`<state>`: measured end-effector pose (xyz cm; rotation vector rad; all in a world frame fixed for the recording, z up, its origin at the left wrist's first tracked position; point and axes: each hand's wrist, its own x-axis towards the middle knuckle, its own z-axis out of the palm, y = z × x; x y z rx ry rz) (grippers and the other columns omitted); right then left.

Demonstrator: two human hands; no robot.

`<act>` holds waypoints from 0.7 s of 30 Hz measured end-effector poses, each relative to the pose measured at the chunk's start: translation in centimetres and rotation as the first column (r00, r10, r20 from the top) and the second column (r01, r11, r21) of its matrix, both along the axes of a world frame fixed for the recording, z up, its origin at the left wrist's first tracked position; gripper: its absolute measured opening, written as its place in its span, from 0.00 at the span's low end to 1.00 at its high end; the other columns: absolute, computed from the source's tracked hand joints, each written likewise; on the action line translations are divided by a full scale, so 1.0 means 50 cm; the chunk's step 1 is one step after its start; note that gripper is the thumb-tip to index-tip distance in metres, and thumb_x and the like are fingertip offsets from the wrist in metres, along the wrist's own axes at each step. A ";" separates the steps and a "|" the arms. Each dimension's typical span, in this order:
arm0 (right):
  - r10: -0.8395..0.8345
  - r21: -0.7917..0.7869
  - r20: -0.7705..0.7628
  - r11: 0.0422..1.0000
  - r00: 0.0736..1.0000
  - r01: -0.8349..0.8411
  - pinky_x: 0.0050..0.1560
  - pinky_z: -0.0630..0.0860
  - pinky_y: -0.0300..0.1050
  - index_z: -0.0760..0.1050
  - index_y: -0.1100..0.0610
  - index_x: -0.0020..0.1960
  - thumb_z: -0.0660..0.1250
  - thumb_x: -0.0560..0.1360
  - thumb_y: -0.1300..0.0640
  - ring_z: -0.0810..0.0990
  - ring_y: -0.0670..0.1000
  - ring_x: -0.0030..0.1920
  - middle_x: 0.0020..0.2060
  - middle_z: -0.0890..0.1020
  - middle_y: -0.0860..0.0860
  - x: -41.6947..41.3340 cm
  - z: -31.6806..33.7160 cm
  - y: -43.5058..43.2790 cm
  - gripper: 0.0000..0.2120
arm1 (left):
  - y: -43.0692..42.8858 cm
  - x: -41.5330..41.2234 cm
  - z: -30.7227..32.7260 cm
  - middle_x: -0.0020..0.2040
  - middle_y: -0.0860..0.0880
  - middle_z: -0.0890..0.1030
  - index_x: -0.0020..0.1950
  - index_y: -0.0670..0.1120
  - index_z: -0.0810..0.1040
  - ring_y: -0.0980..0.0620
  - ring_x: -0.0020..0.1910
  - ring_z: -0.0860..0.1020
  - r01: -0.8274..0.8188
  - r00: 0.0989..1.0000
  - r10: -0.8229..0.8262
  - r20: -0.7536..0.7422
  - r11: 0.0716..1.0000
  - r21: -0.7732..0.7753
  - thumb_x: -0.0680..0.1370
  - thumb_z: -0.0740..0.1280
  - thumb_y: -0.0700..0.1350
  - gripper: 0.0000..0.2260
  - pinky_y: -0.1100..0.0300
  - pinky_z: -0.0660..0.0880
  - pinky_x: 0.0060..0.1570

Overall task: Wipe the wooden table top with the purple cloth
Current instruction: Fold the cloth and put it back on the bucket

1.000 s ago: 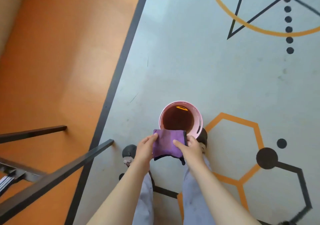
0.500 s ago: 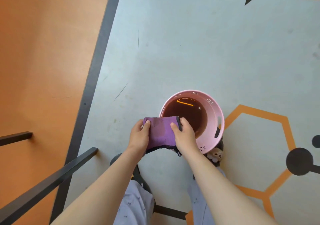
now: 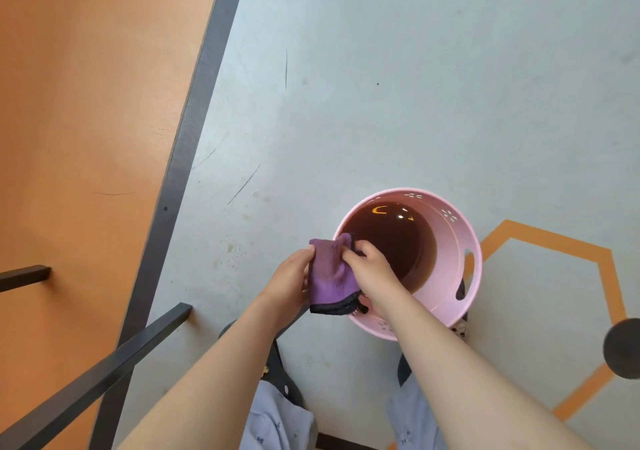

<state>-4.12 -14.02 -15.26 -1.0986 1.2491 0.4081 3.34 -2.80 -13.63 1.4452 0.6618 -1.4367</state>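
The purple cloth [image 3: 330, 271], folded and edged in black, hangs between both hands just over the left rim of a pink bucket [image 3: 450, 238]. My left hand [image 3: 289, 283] grips the cloth's left side. My right hand [image 3: 372, 271] pinches its right side above the bucket's opening. The bucket stands on the floor and holds dark brown water. No wooden table top is in view.
Black metal bars [image 3: 93, 377] cross the lower left, another bar end [image 3: 24, 276] at the left edge. The floor is grey [image 3: 381, 103] with an orange zone [image 3: 86, 103] left of a black stripe. My legs and shoes [image 3: 277, 356] stand below the bucket.
The view has dropped closer to the bucket. The cloth has been bunched narrower between my hands and now hangs over the bucket's left rim.
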 end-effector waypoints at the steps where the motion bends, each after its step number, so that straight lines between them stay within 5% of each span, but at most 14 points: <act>1: -0.056 0.095 -0.005 0.994 0.998 0.056 0.51 0.76 0.46 0.76 0.56 0.55 0.64 0.77 0.54 0.81 0.52 0.49 0.48 0.83 0.54 -0.007 0.009 -0.006 0.09 | 0.009 0.001 0.005 0.43 0.48 0.84 0.50 0.45 0.81 0.53 0.38 0.81 -0.043 0.997 0.042 -0.071 0.999 -0.006 0.82 0.56 0.51 0.16 0.60 0.75 0.40; 4: -0.051 0.233 0.011 0.971 0.999 0.047 0.53 0.76 0.44 0.74 0.51 0.60 0.63 0.77 0.57 0.81 0.50 0.53 0.53 0.82 0.51 -0.036 0.033 -0.031 0.12 | 0.041 0.003 0.016 0.43 0.46 0.84 0.49 0.44 0.78 0.50 0.38 0.80 -0.073 0.987 0.066 -0.149 0.996 -0.044 0.80 0.54 0.47 0.13 0.57 0.72 0.44; 8: 0.079 0.235 0.017 0.969 0.997 -0.081 0.51 0.78 0.44 0.73 0.56 0.58 0.66 0.74 0.64 0.83 0.51 0.47 0.47 0.84 0.53 -0.066 0.054 -0.039 0.13 | 0.069 -0.023 0.022 0.49 0.46 0.83 0.54 0.42 0.78 0.51 0.44 0.79 0.117 0.984 -0.126 -0.129 0.990 -0.076 0.73 0.64 0.45 0.13 0.61 0.73 0.49; 12: 0.231 0.071 -0.049 0.971 0.972 -0.227 0.53 0.78 0.48 0.72 0.57 0.56 0.68 0.71 0.66 0.82 0.53 0.47 0.45 0.82 0.54 -0.064 0.038 -0.018 0.14 | 0.055 -0.040 0.004 0.46 0.42 0.81 0.55 0.38 0.78 0.51 0.41 0.77 0.345 0.936 -0.348 0.055 0.937 0.057 0.79 0.63 0.38 0.08 0.63 0.73 0.40; 17: 0.287 -0.162 -0.107 0.940 0.952 -0.301 0.36 0.70 0.38 0.70 0.53 0.51 0.68 0.70 0.61 0.76 0.49 0.41 0.38 0.77 0.46 -0.039 0.024 0.012 0.12 | 0.018 -0.057 -0.016 0.39 0.44 0.77 0.49 0.35 0.76 0.50 0.35 0.71 0.443 0.845 -0.472 0.250 0.881 0.165 0.77 0.62 0.37 0.06 0.61 0.69 0.33; 21: 0.335 -0.208 -0.138 0.910 0.932 -0.357 0.47 0.72 0.44 0.70 0.54 0.58 0.69 0.71 0.58 0.78 0.53 0.47 0.43 0.79 0.51 -0.055 0.027 0.013 0.17 | 0.051 -0.064 -0.010 0.39 0.45 0.78 0.46 0.40 0.76 0.53 0.33 0.72 0.347 0.887 -0.391 0.245 0.915 0.205 0.78 0.67 0.41 0.05 0.63 0.68 0.35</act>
